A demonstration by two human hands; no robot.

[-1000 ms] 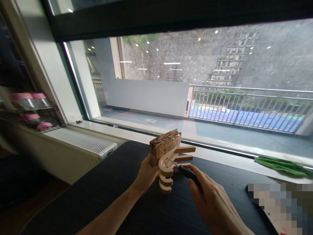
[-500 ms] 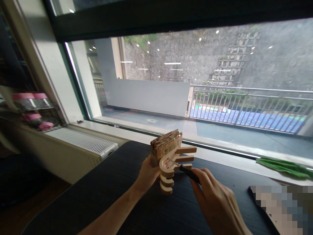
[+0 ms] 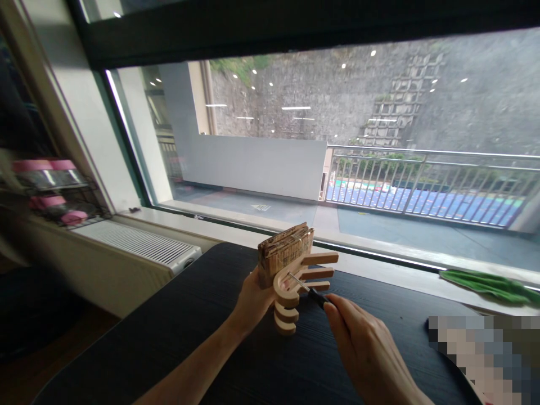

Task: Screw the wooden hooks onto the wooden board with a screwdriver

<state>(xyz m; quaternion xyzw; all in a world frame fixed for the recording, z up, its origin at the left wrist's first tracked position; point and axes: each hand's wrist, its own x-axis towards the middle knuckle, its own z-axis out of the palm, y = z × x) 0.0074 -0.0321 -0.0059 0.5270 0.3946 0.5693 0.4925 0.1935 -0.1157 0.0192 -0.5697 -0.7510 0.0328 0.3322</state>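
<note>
Between the hands, a pronged wooden piece [image 3: 287, 298] sits against the block [image 3: 284, 252] the left hand [image 3: 254, 299] clasps; the right hand [image 3: 365, 337] grips a screwdriver [image 3: 317, 298], work apparently unfinished

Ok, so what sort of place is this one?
Probably an indoor room, though its use is unclear: a dark table stands by a big window, with a metal railing outside.

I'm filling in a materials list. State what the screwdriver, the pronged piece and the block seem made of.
Screwdriver: shiny shaft, so likely metal; dark handle, probably plastic.
Pronged piece: smooth, evenly pale tan, likely unpainted wood.
Block: probably stacked cardboard, rough, given its layered, ragged brown edges, though wood isn't ruled out.
</note>
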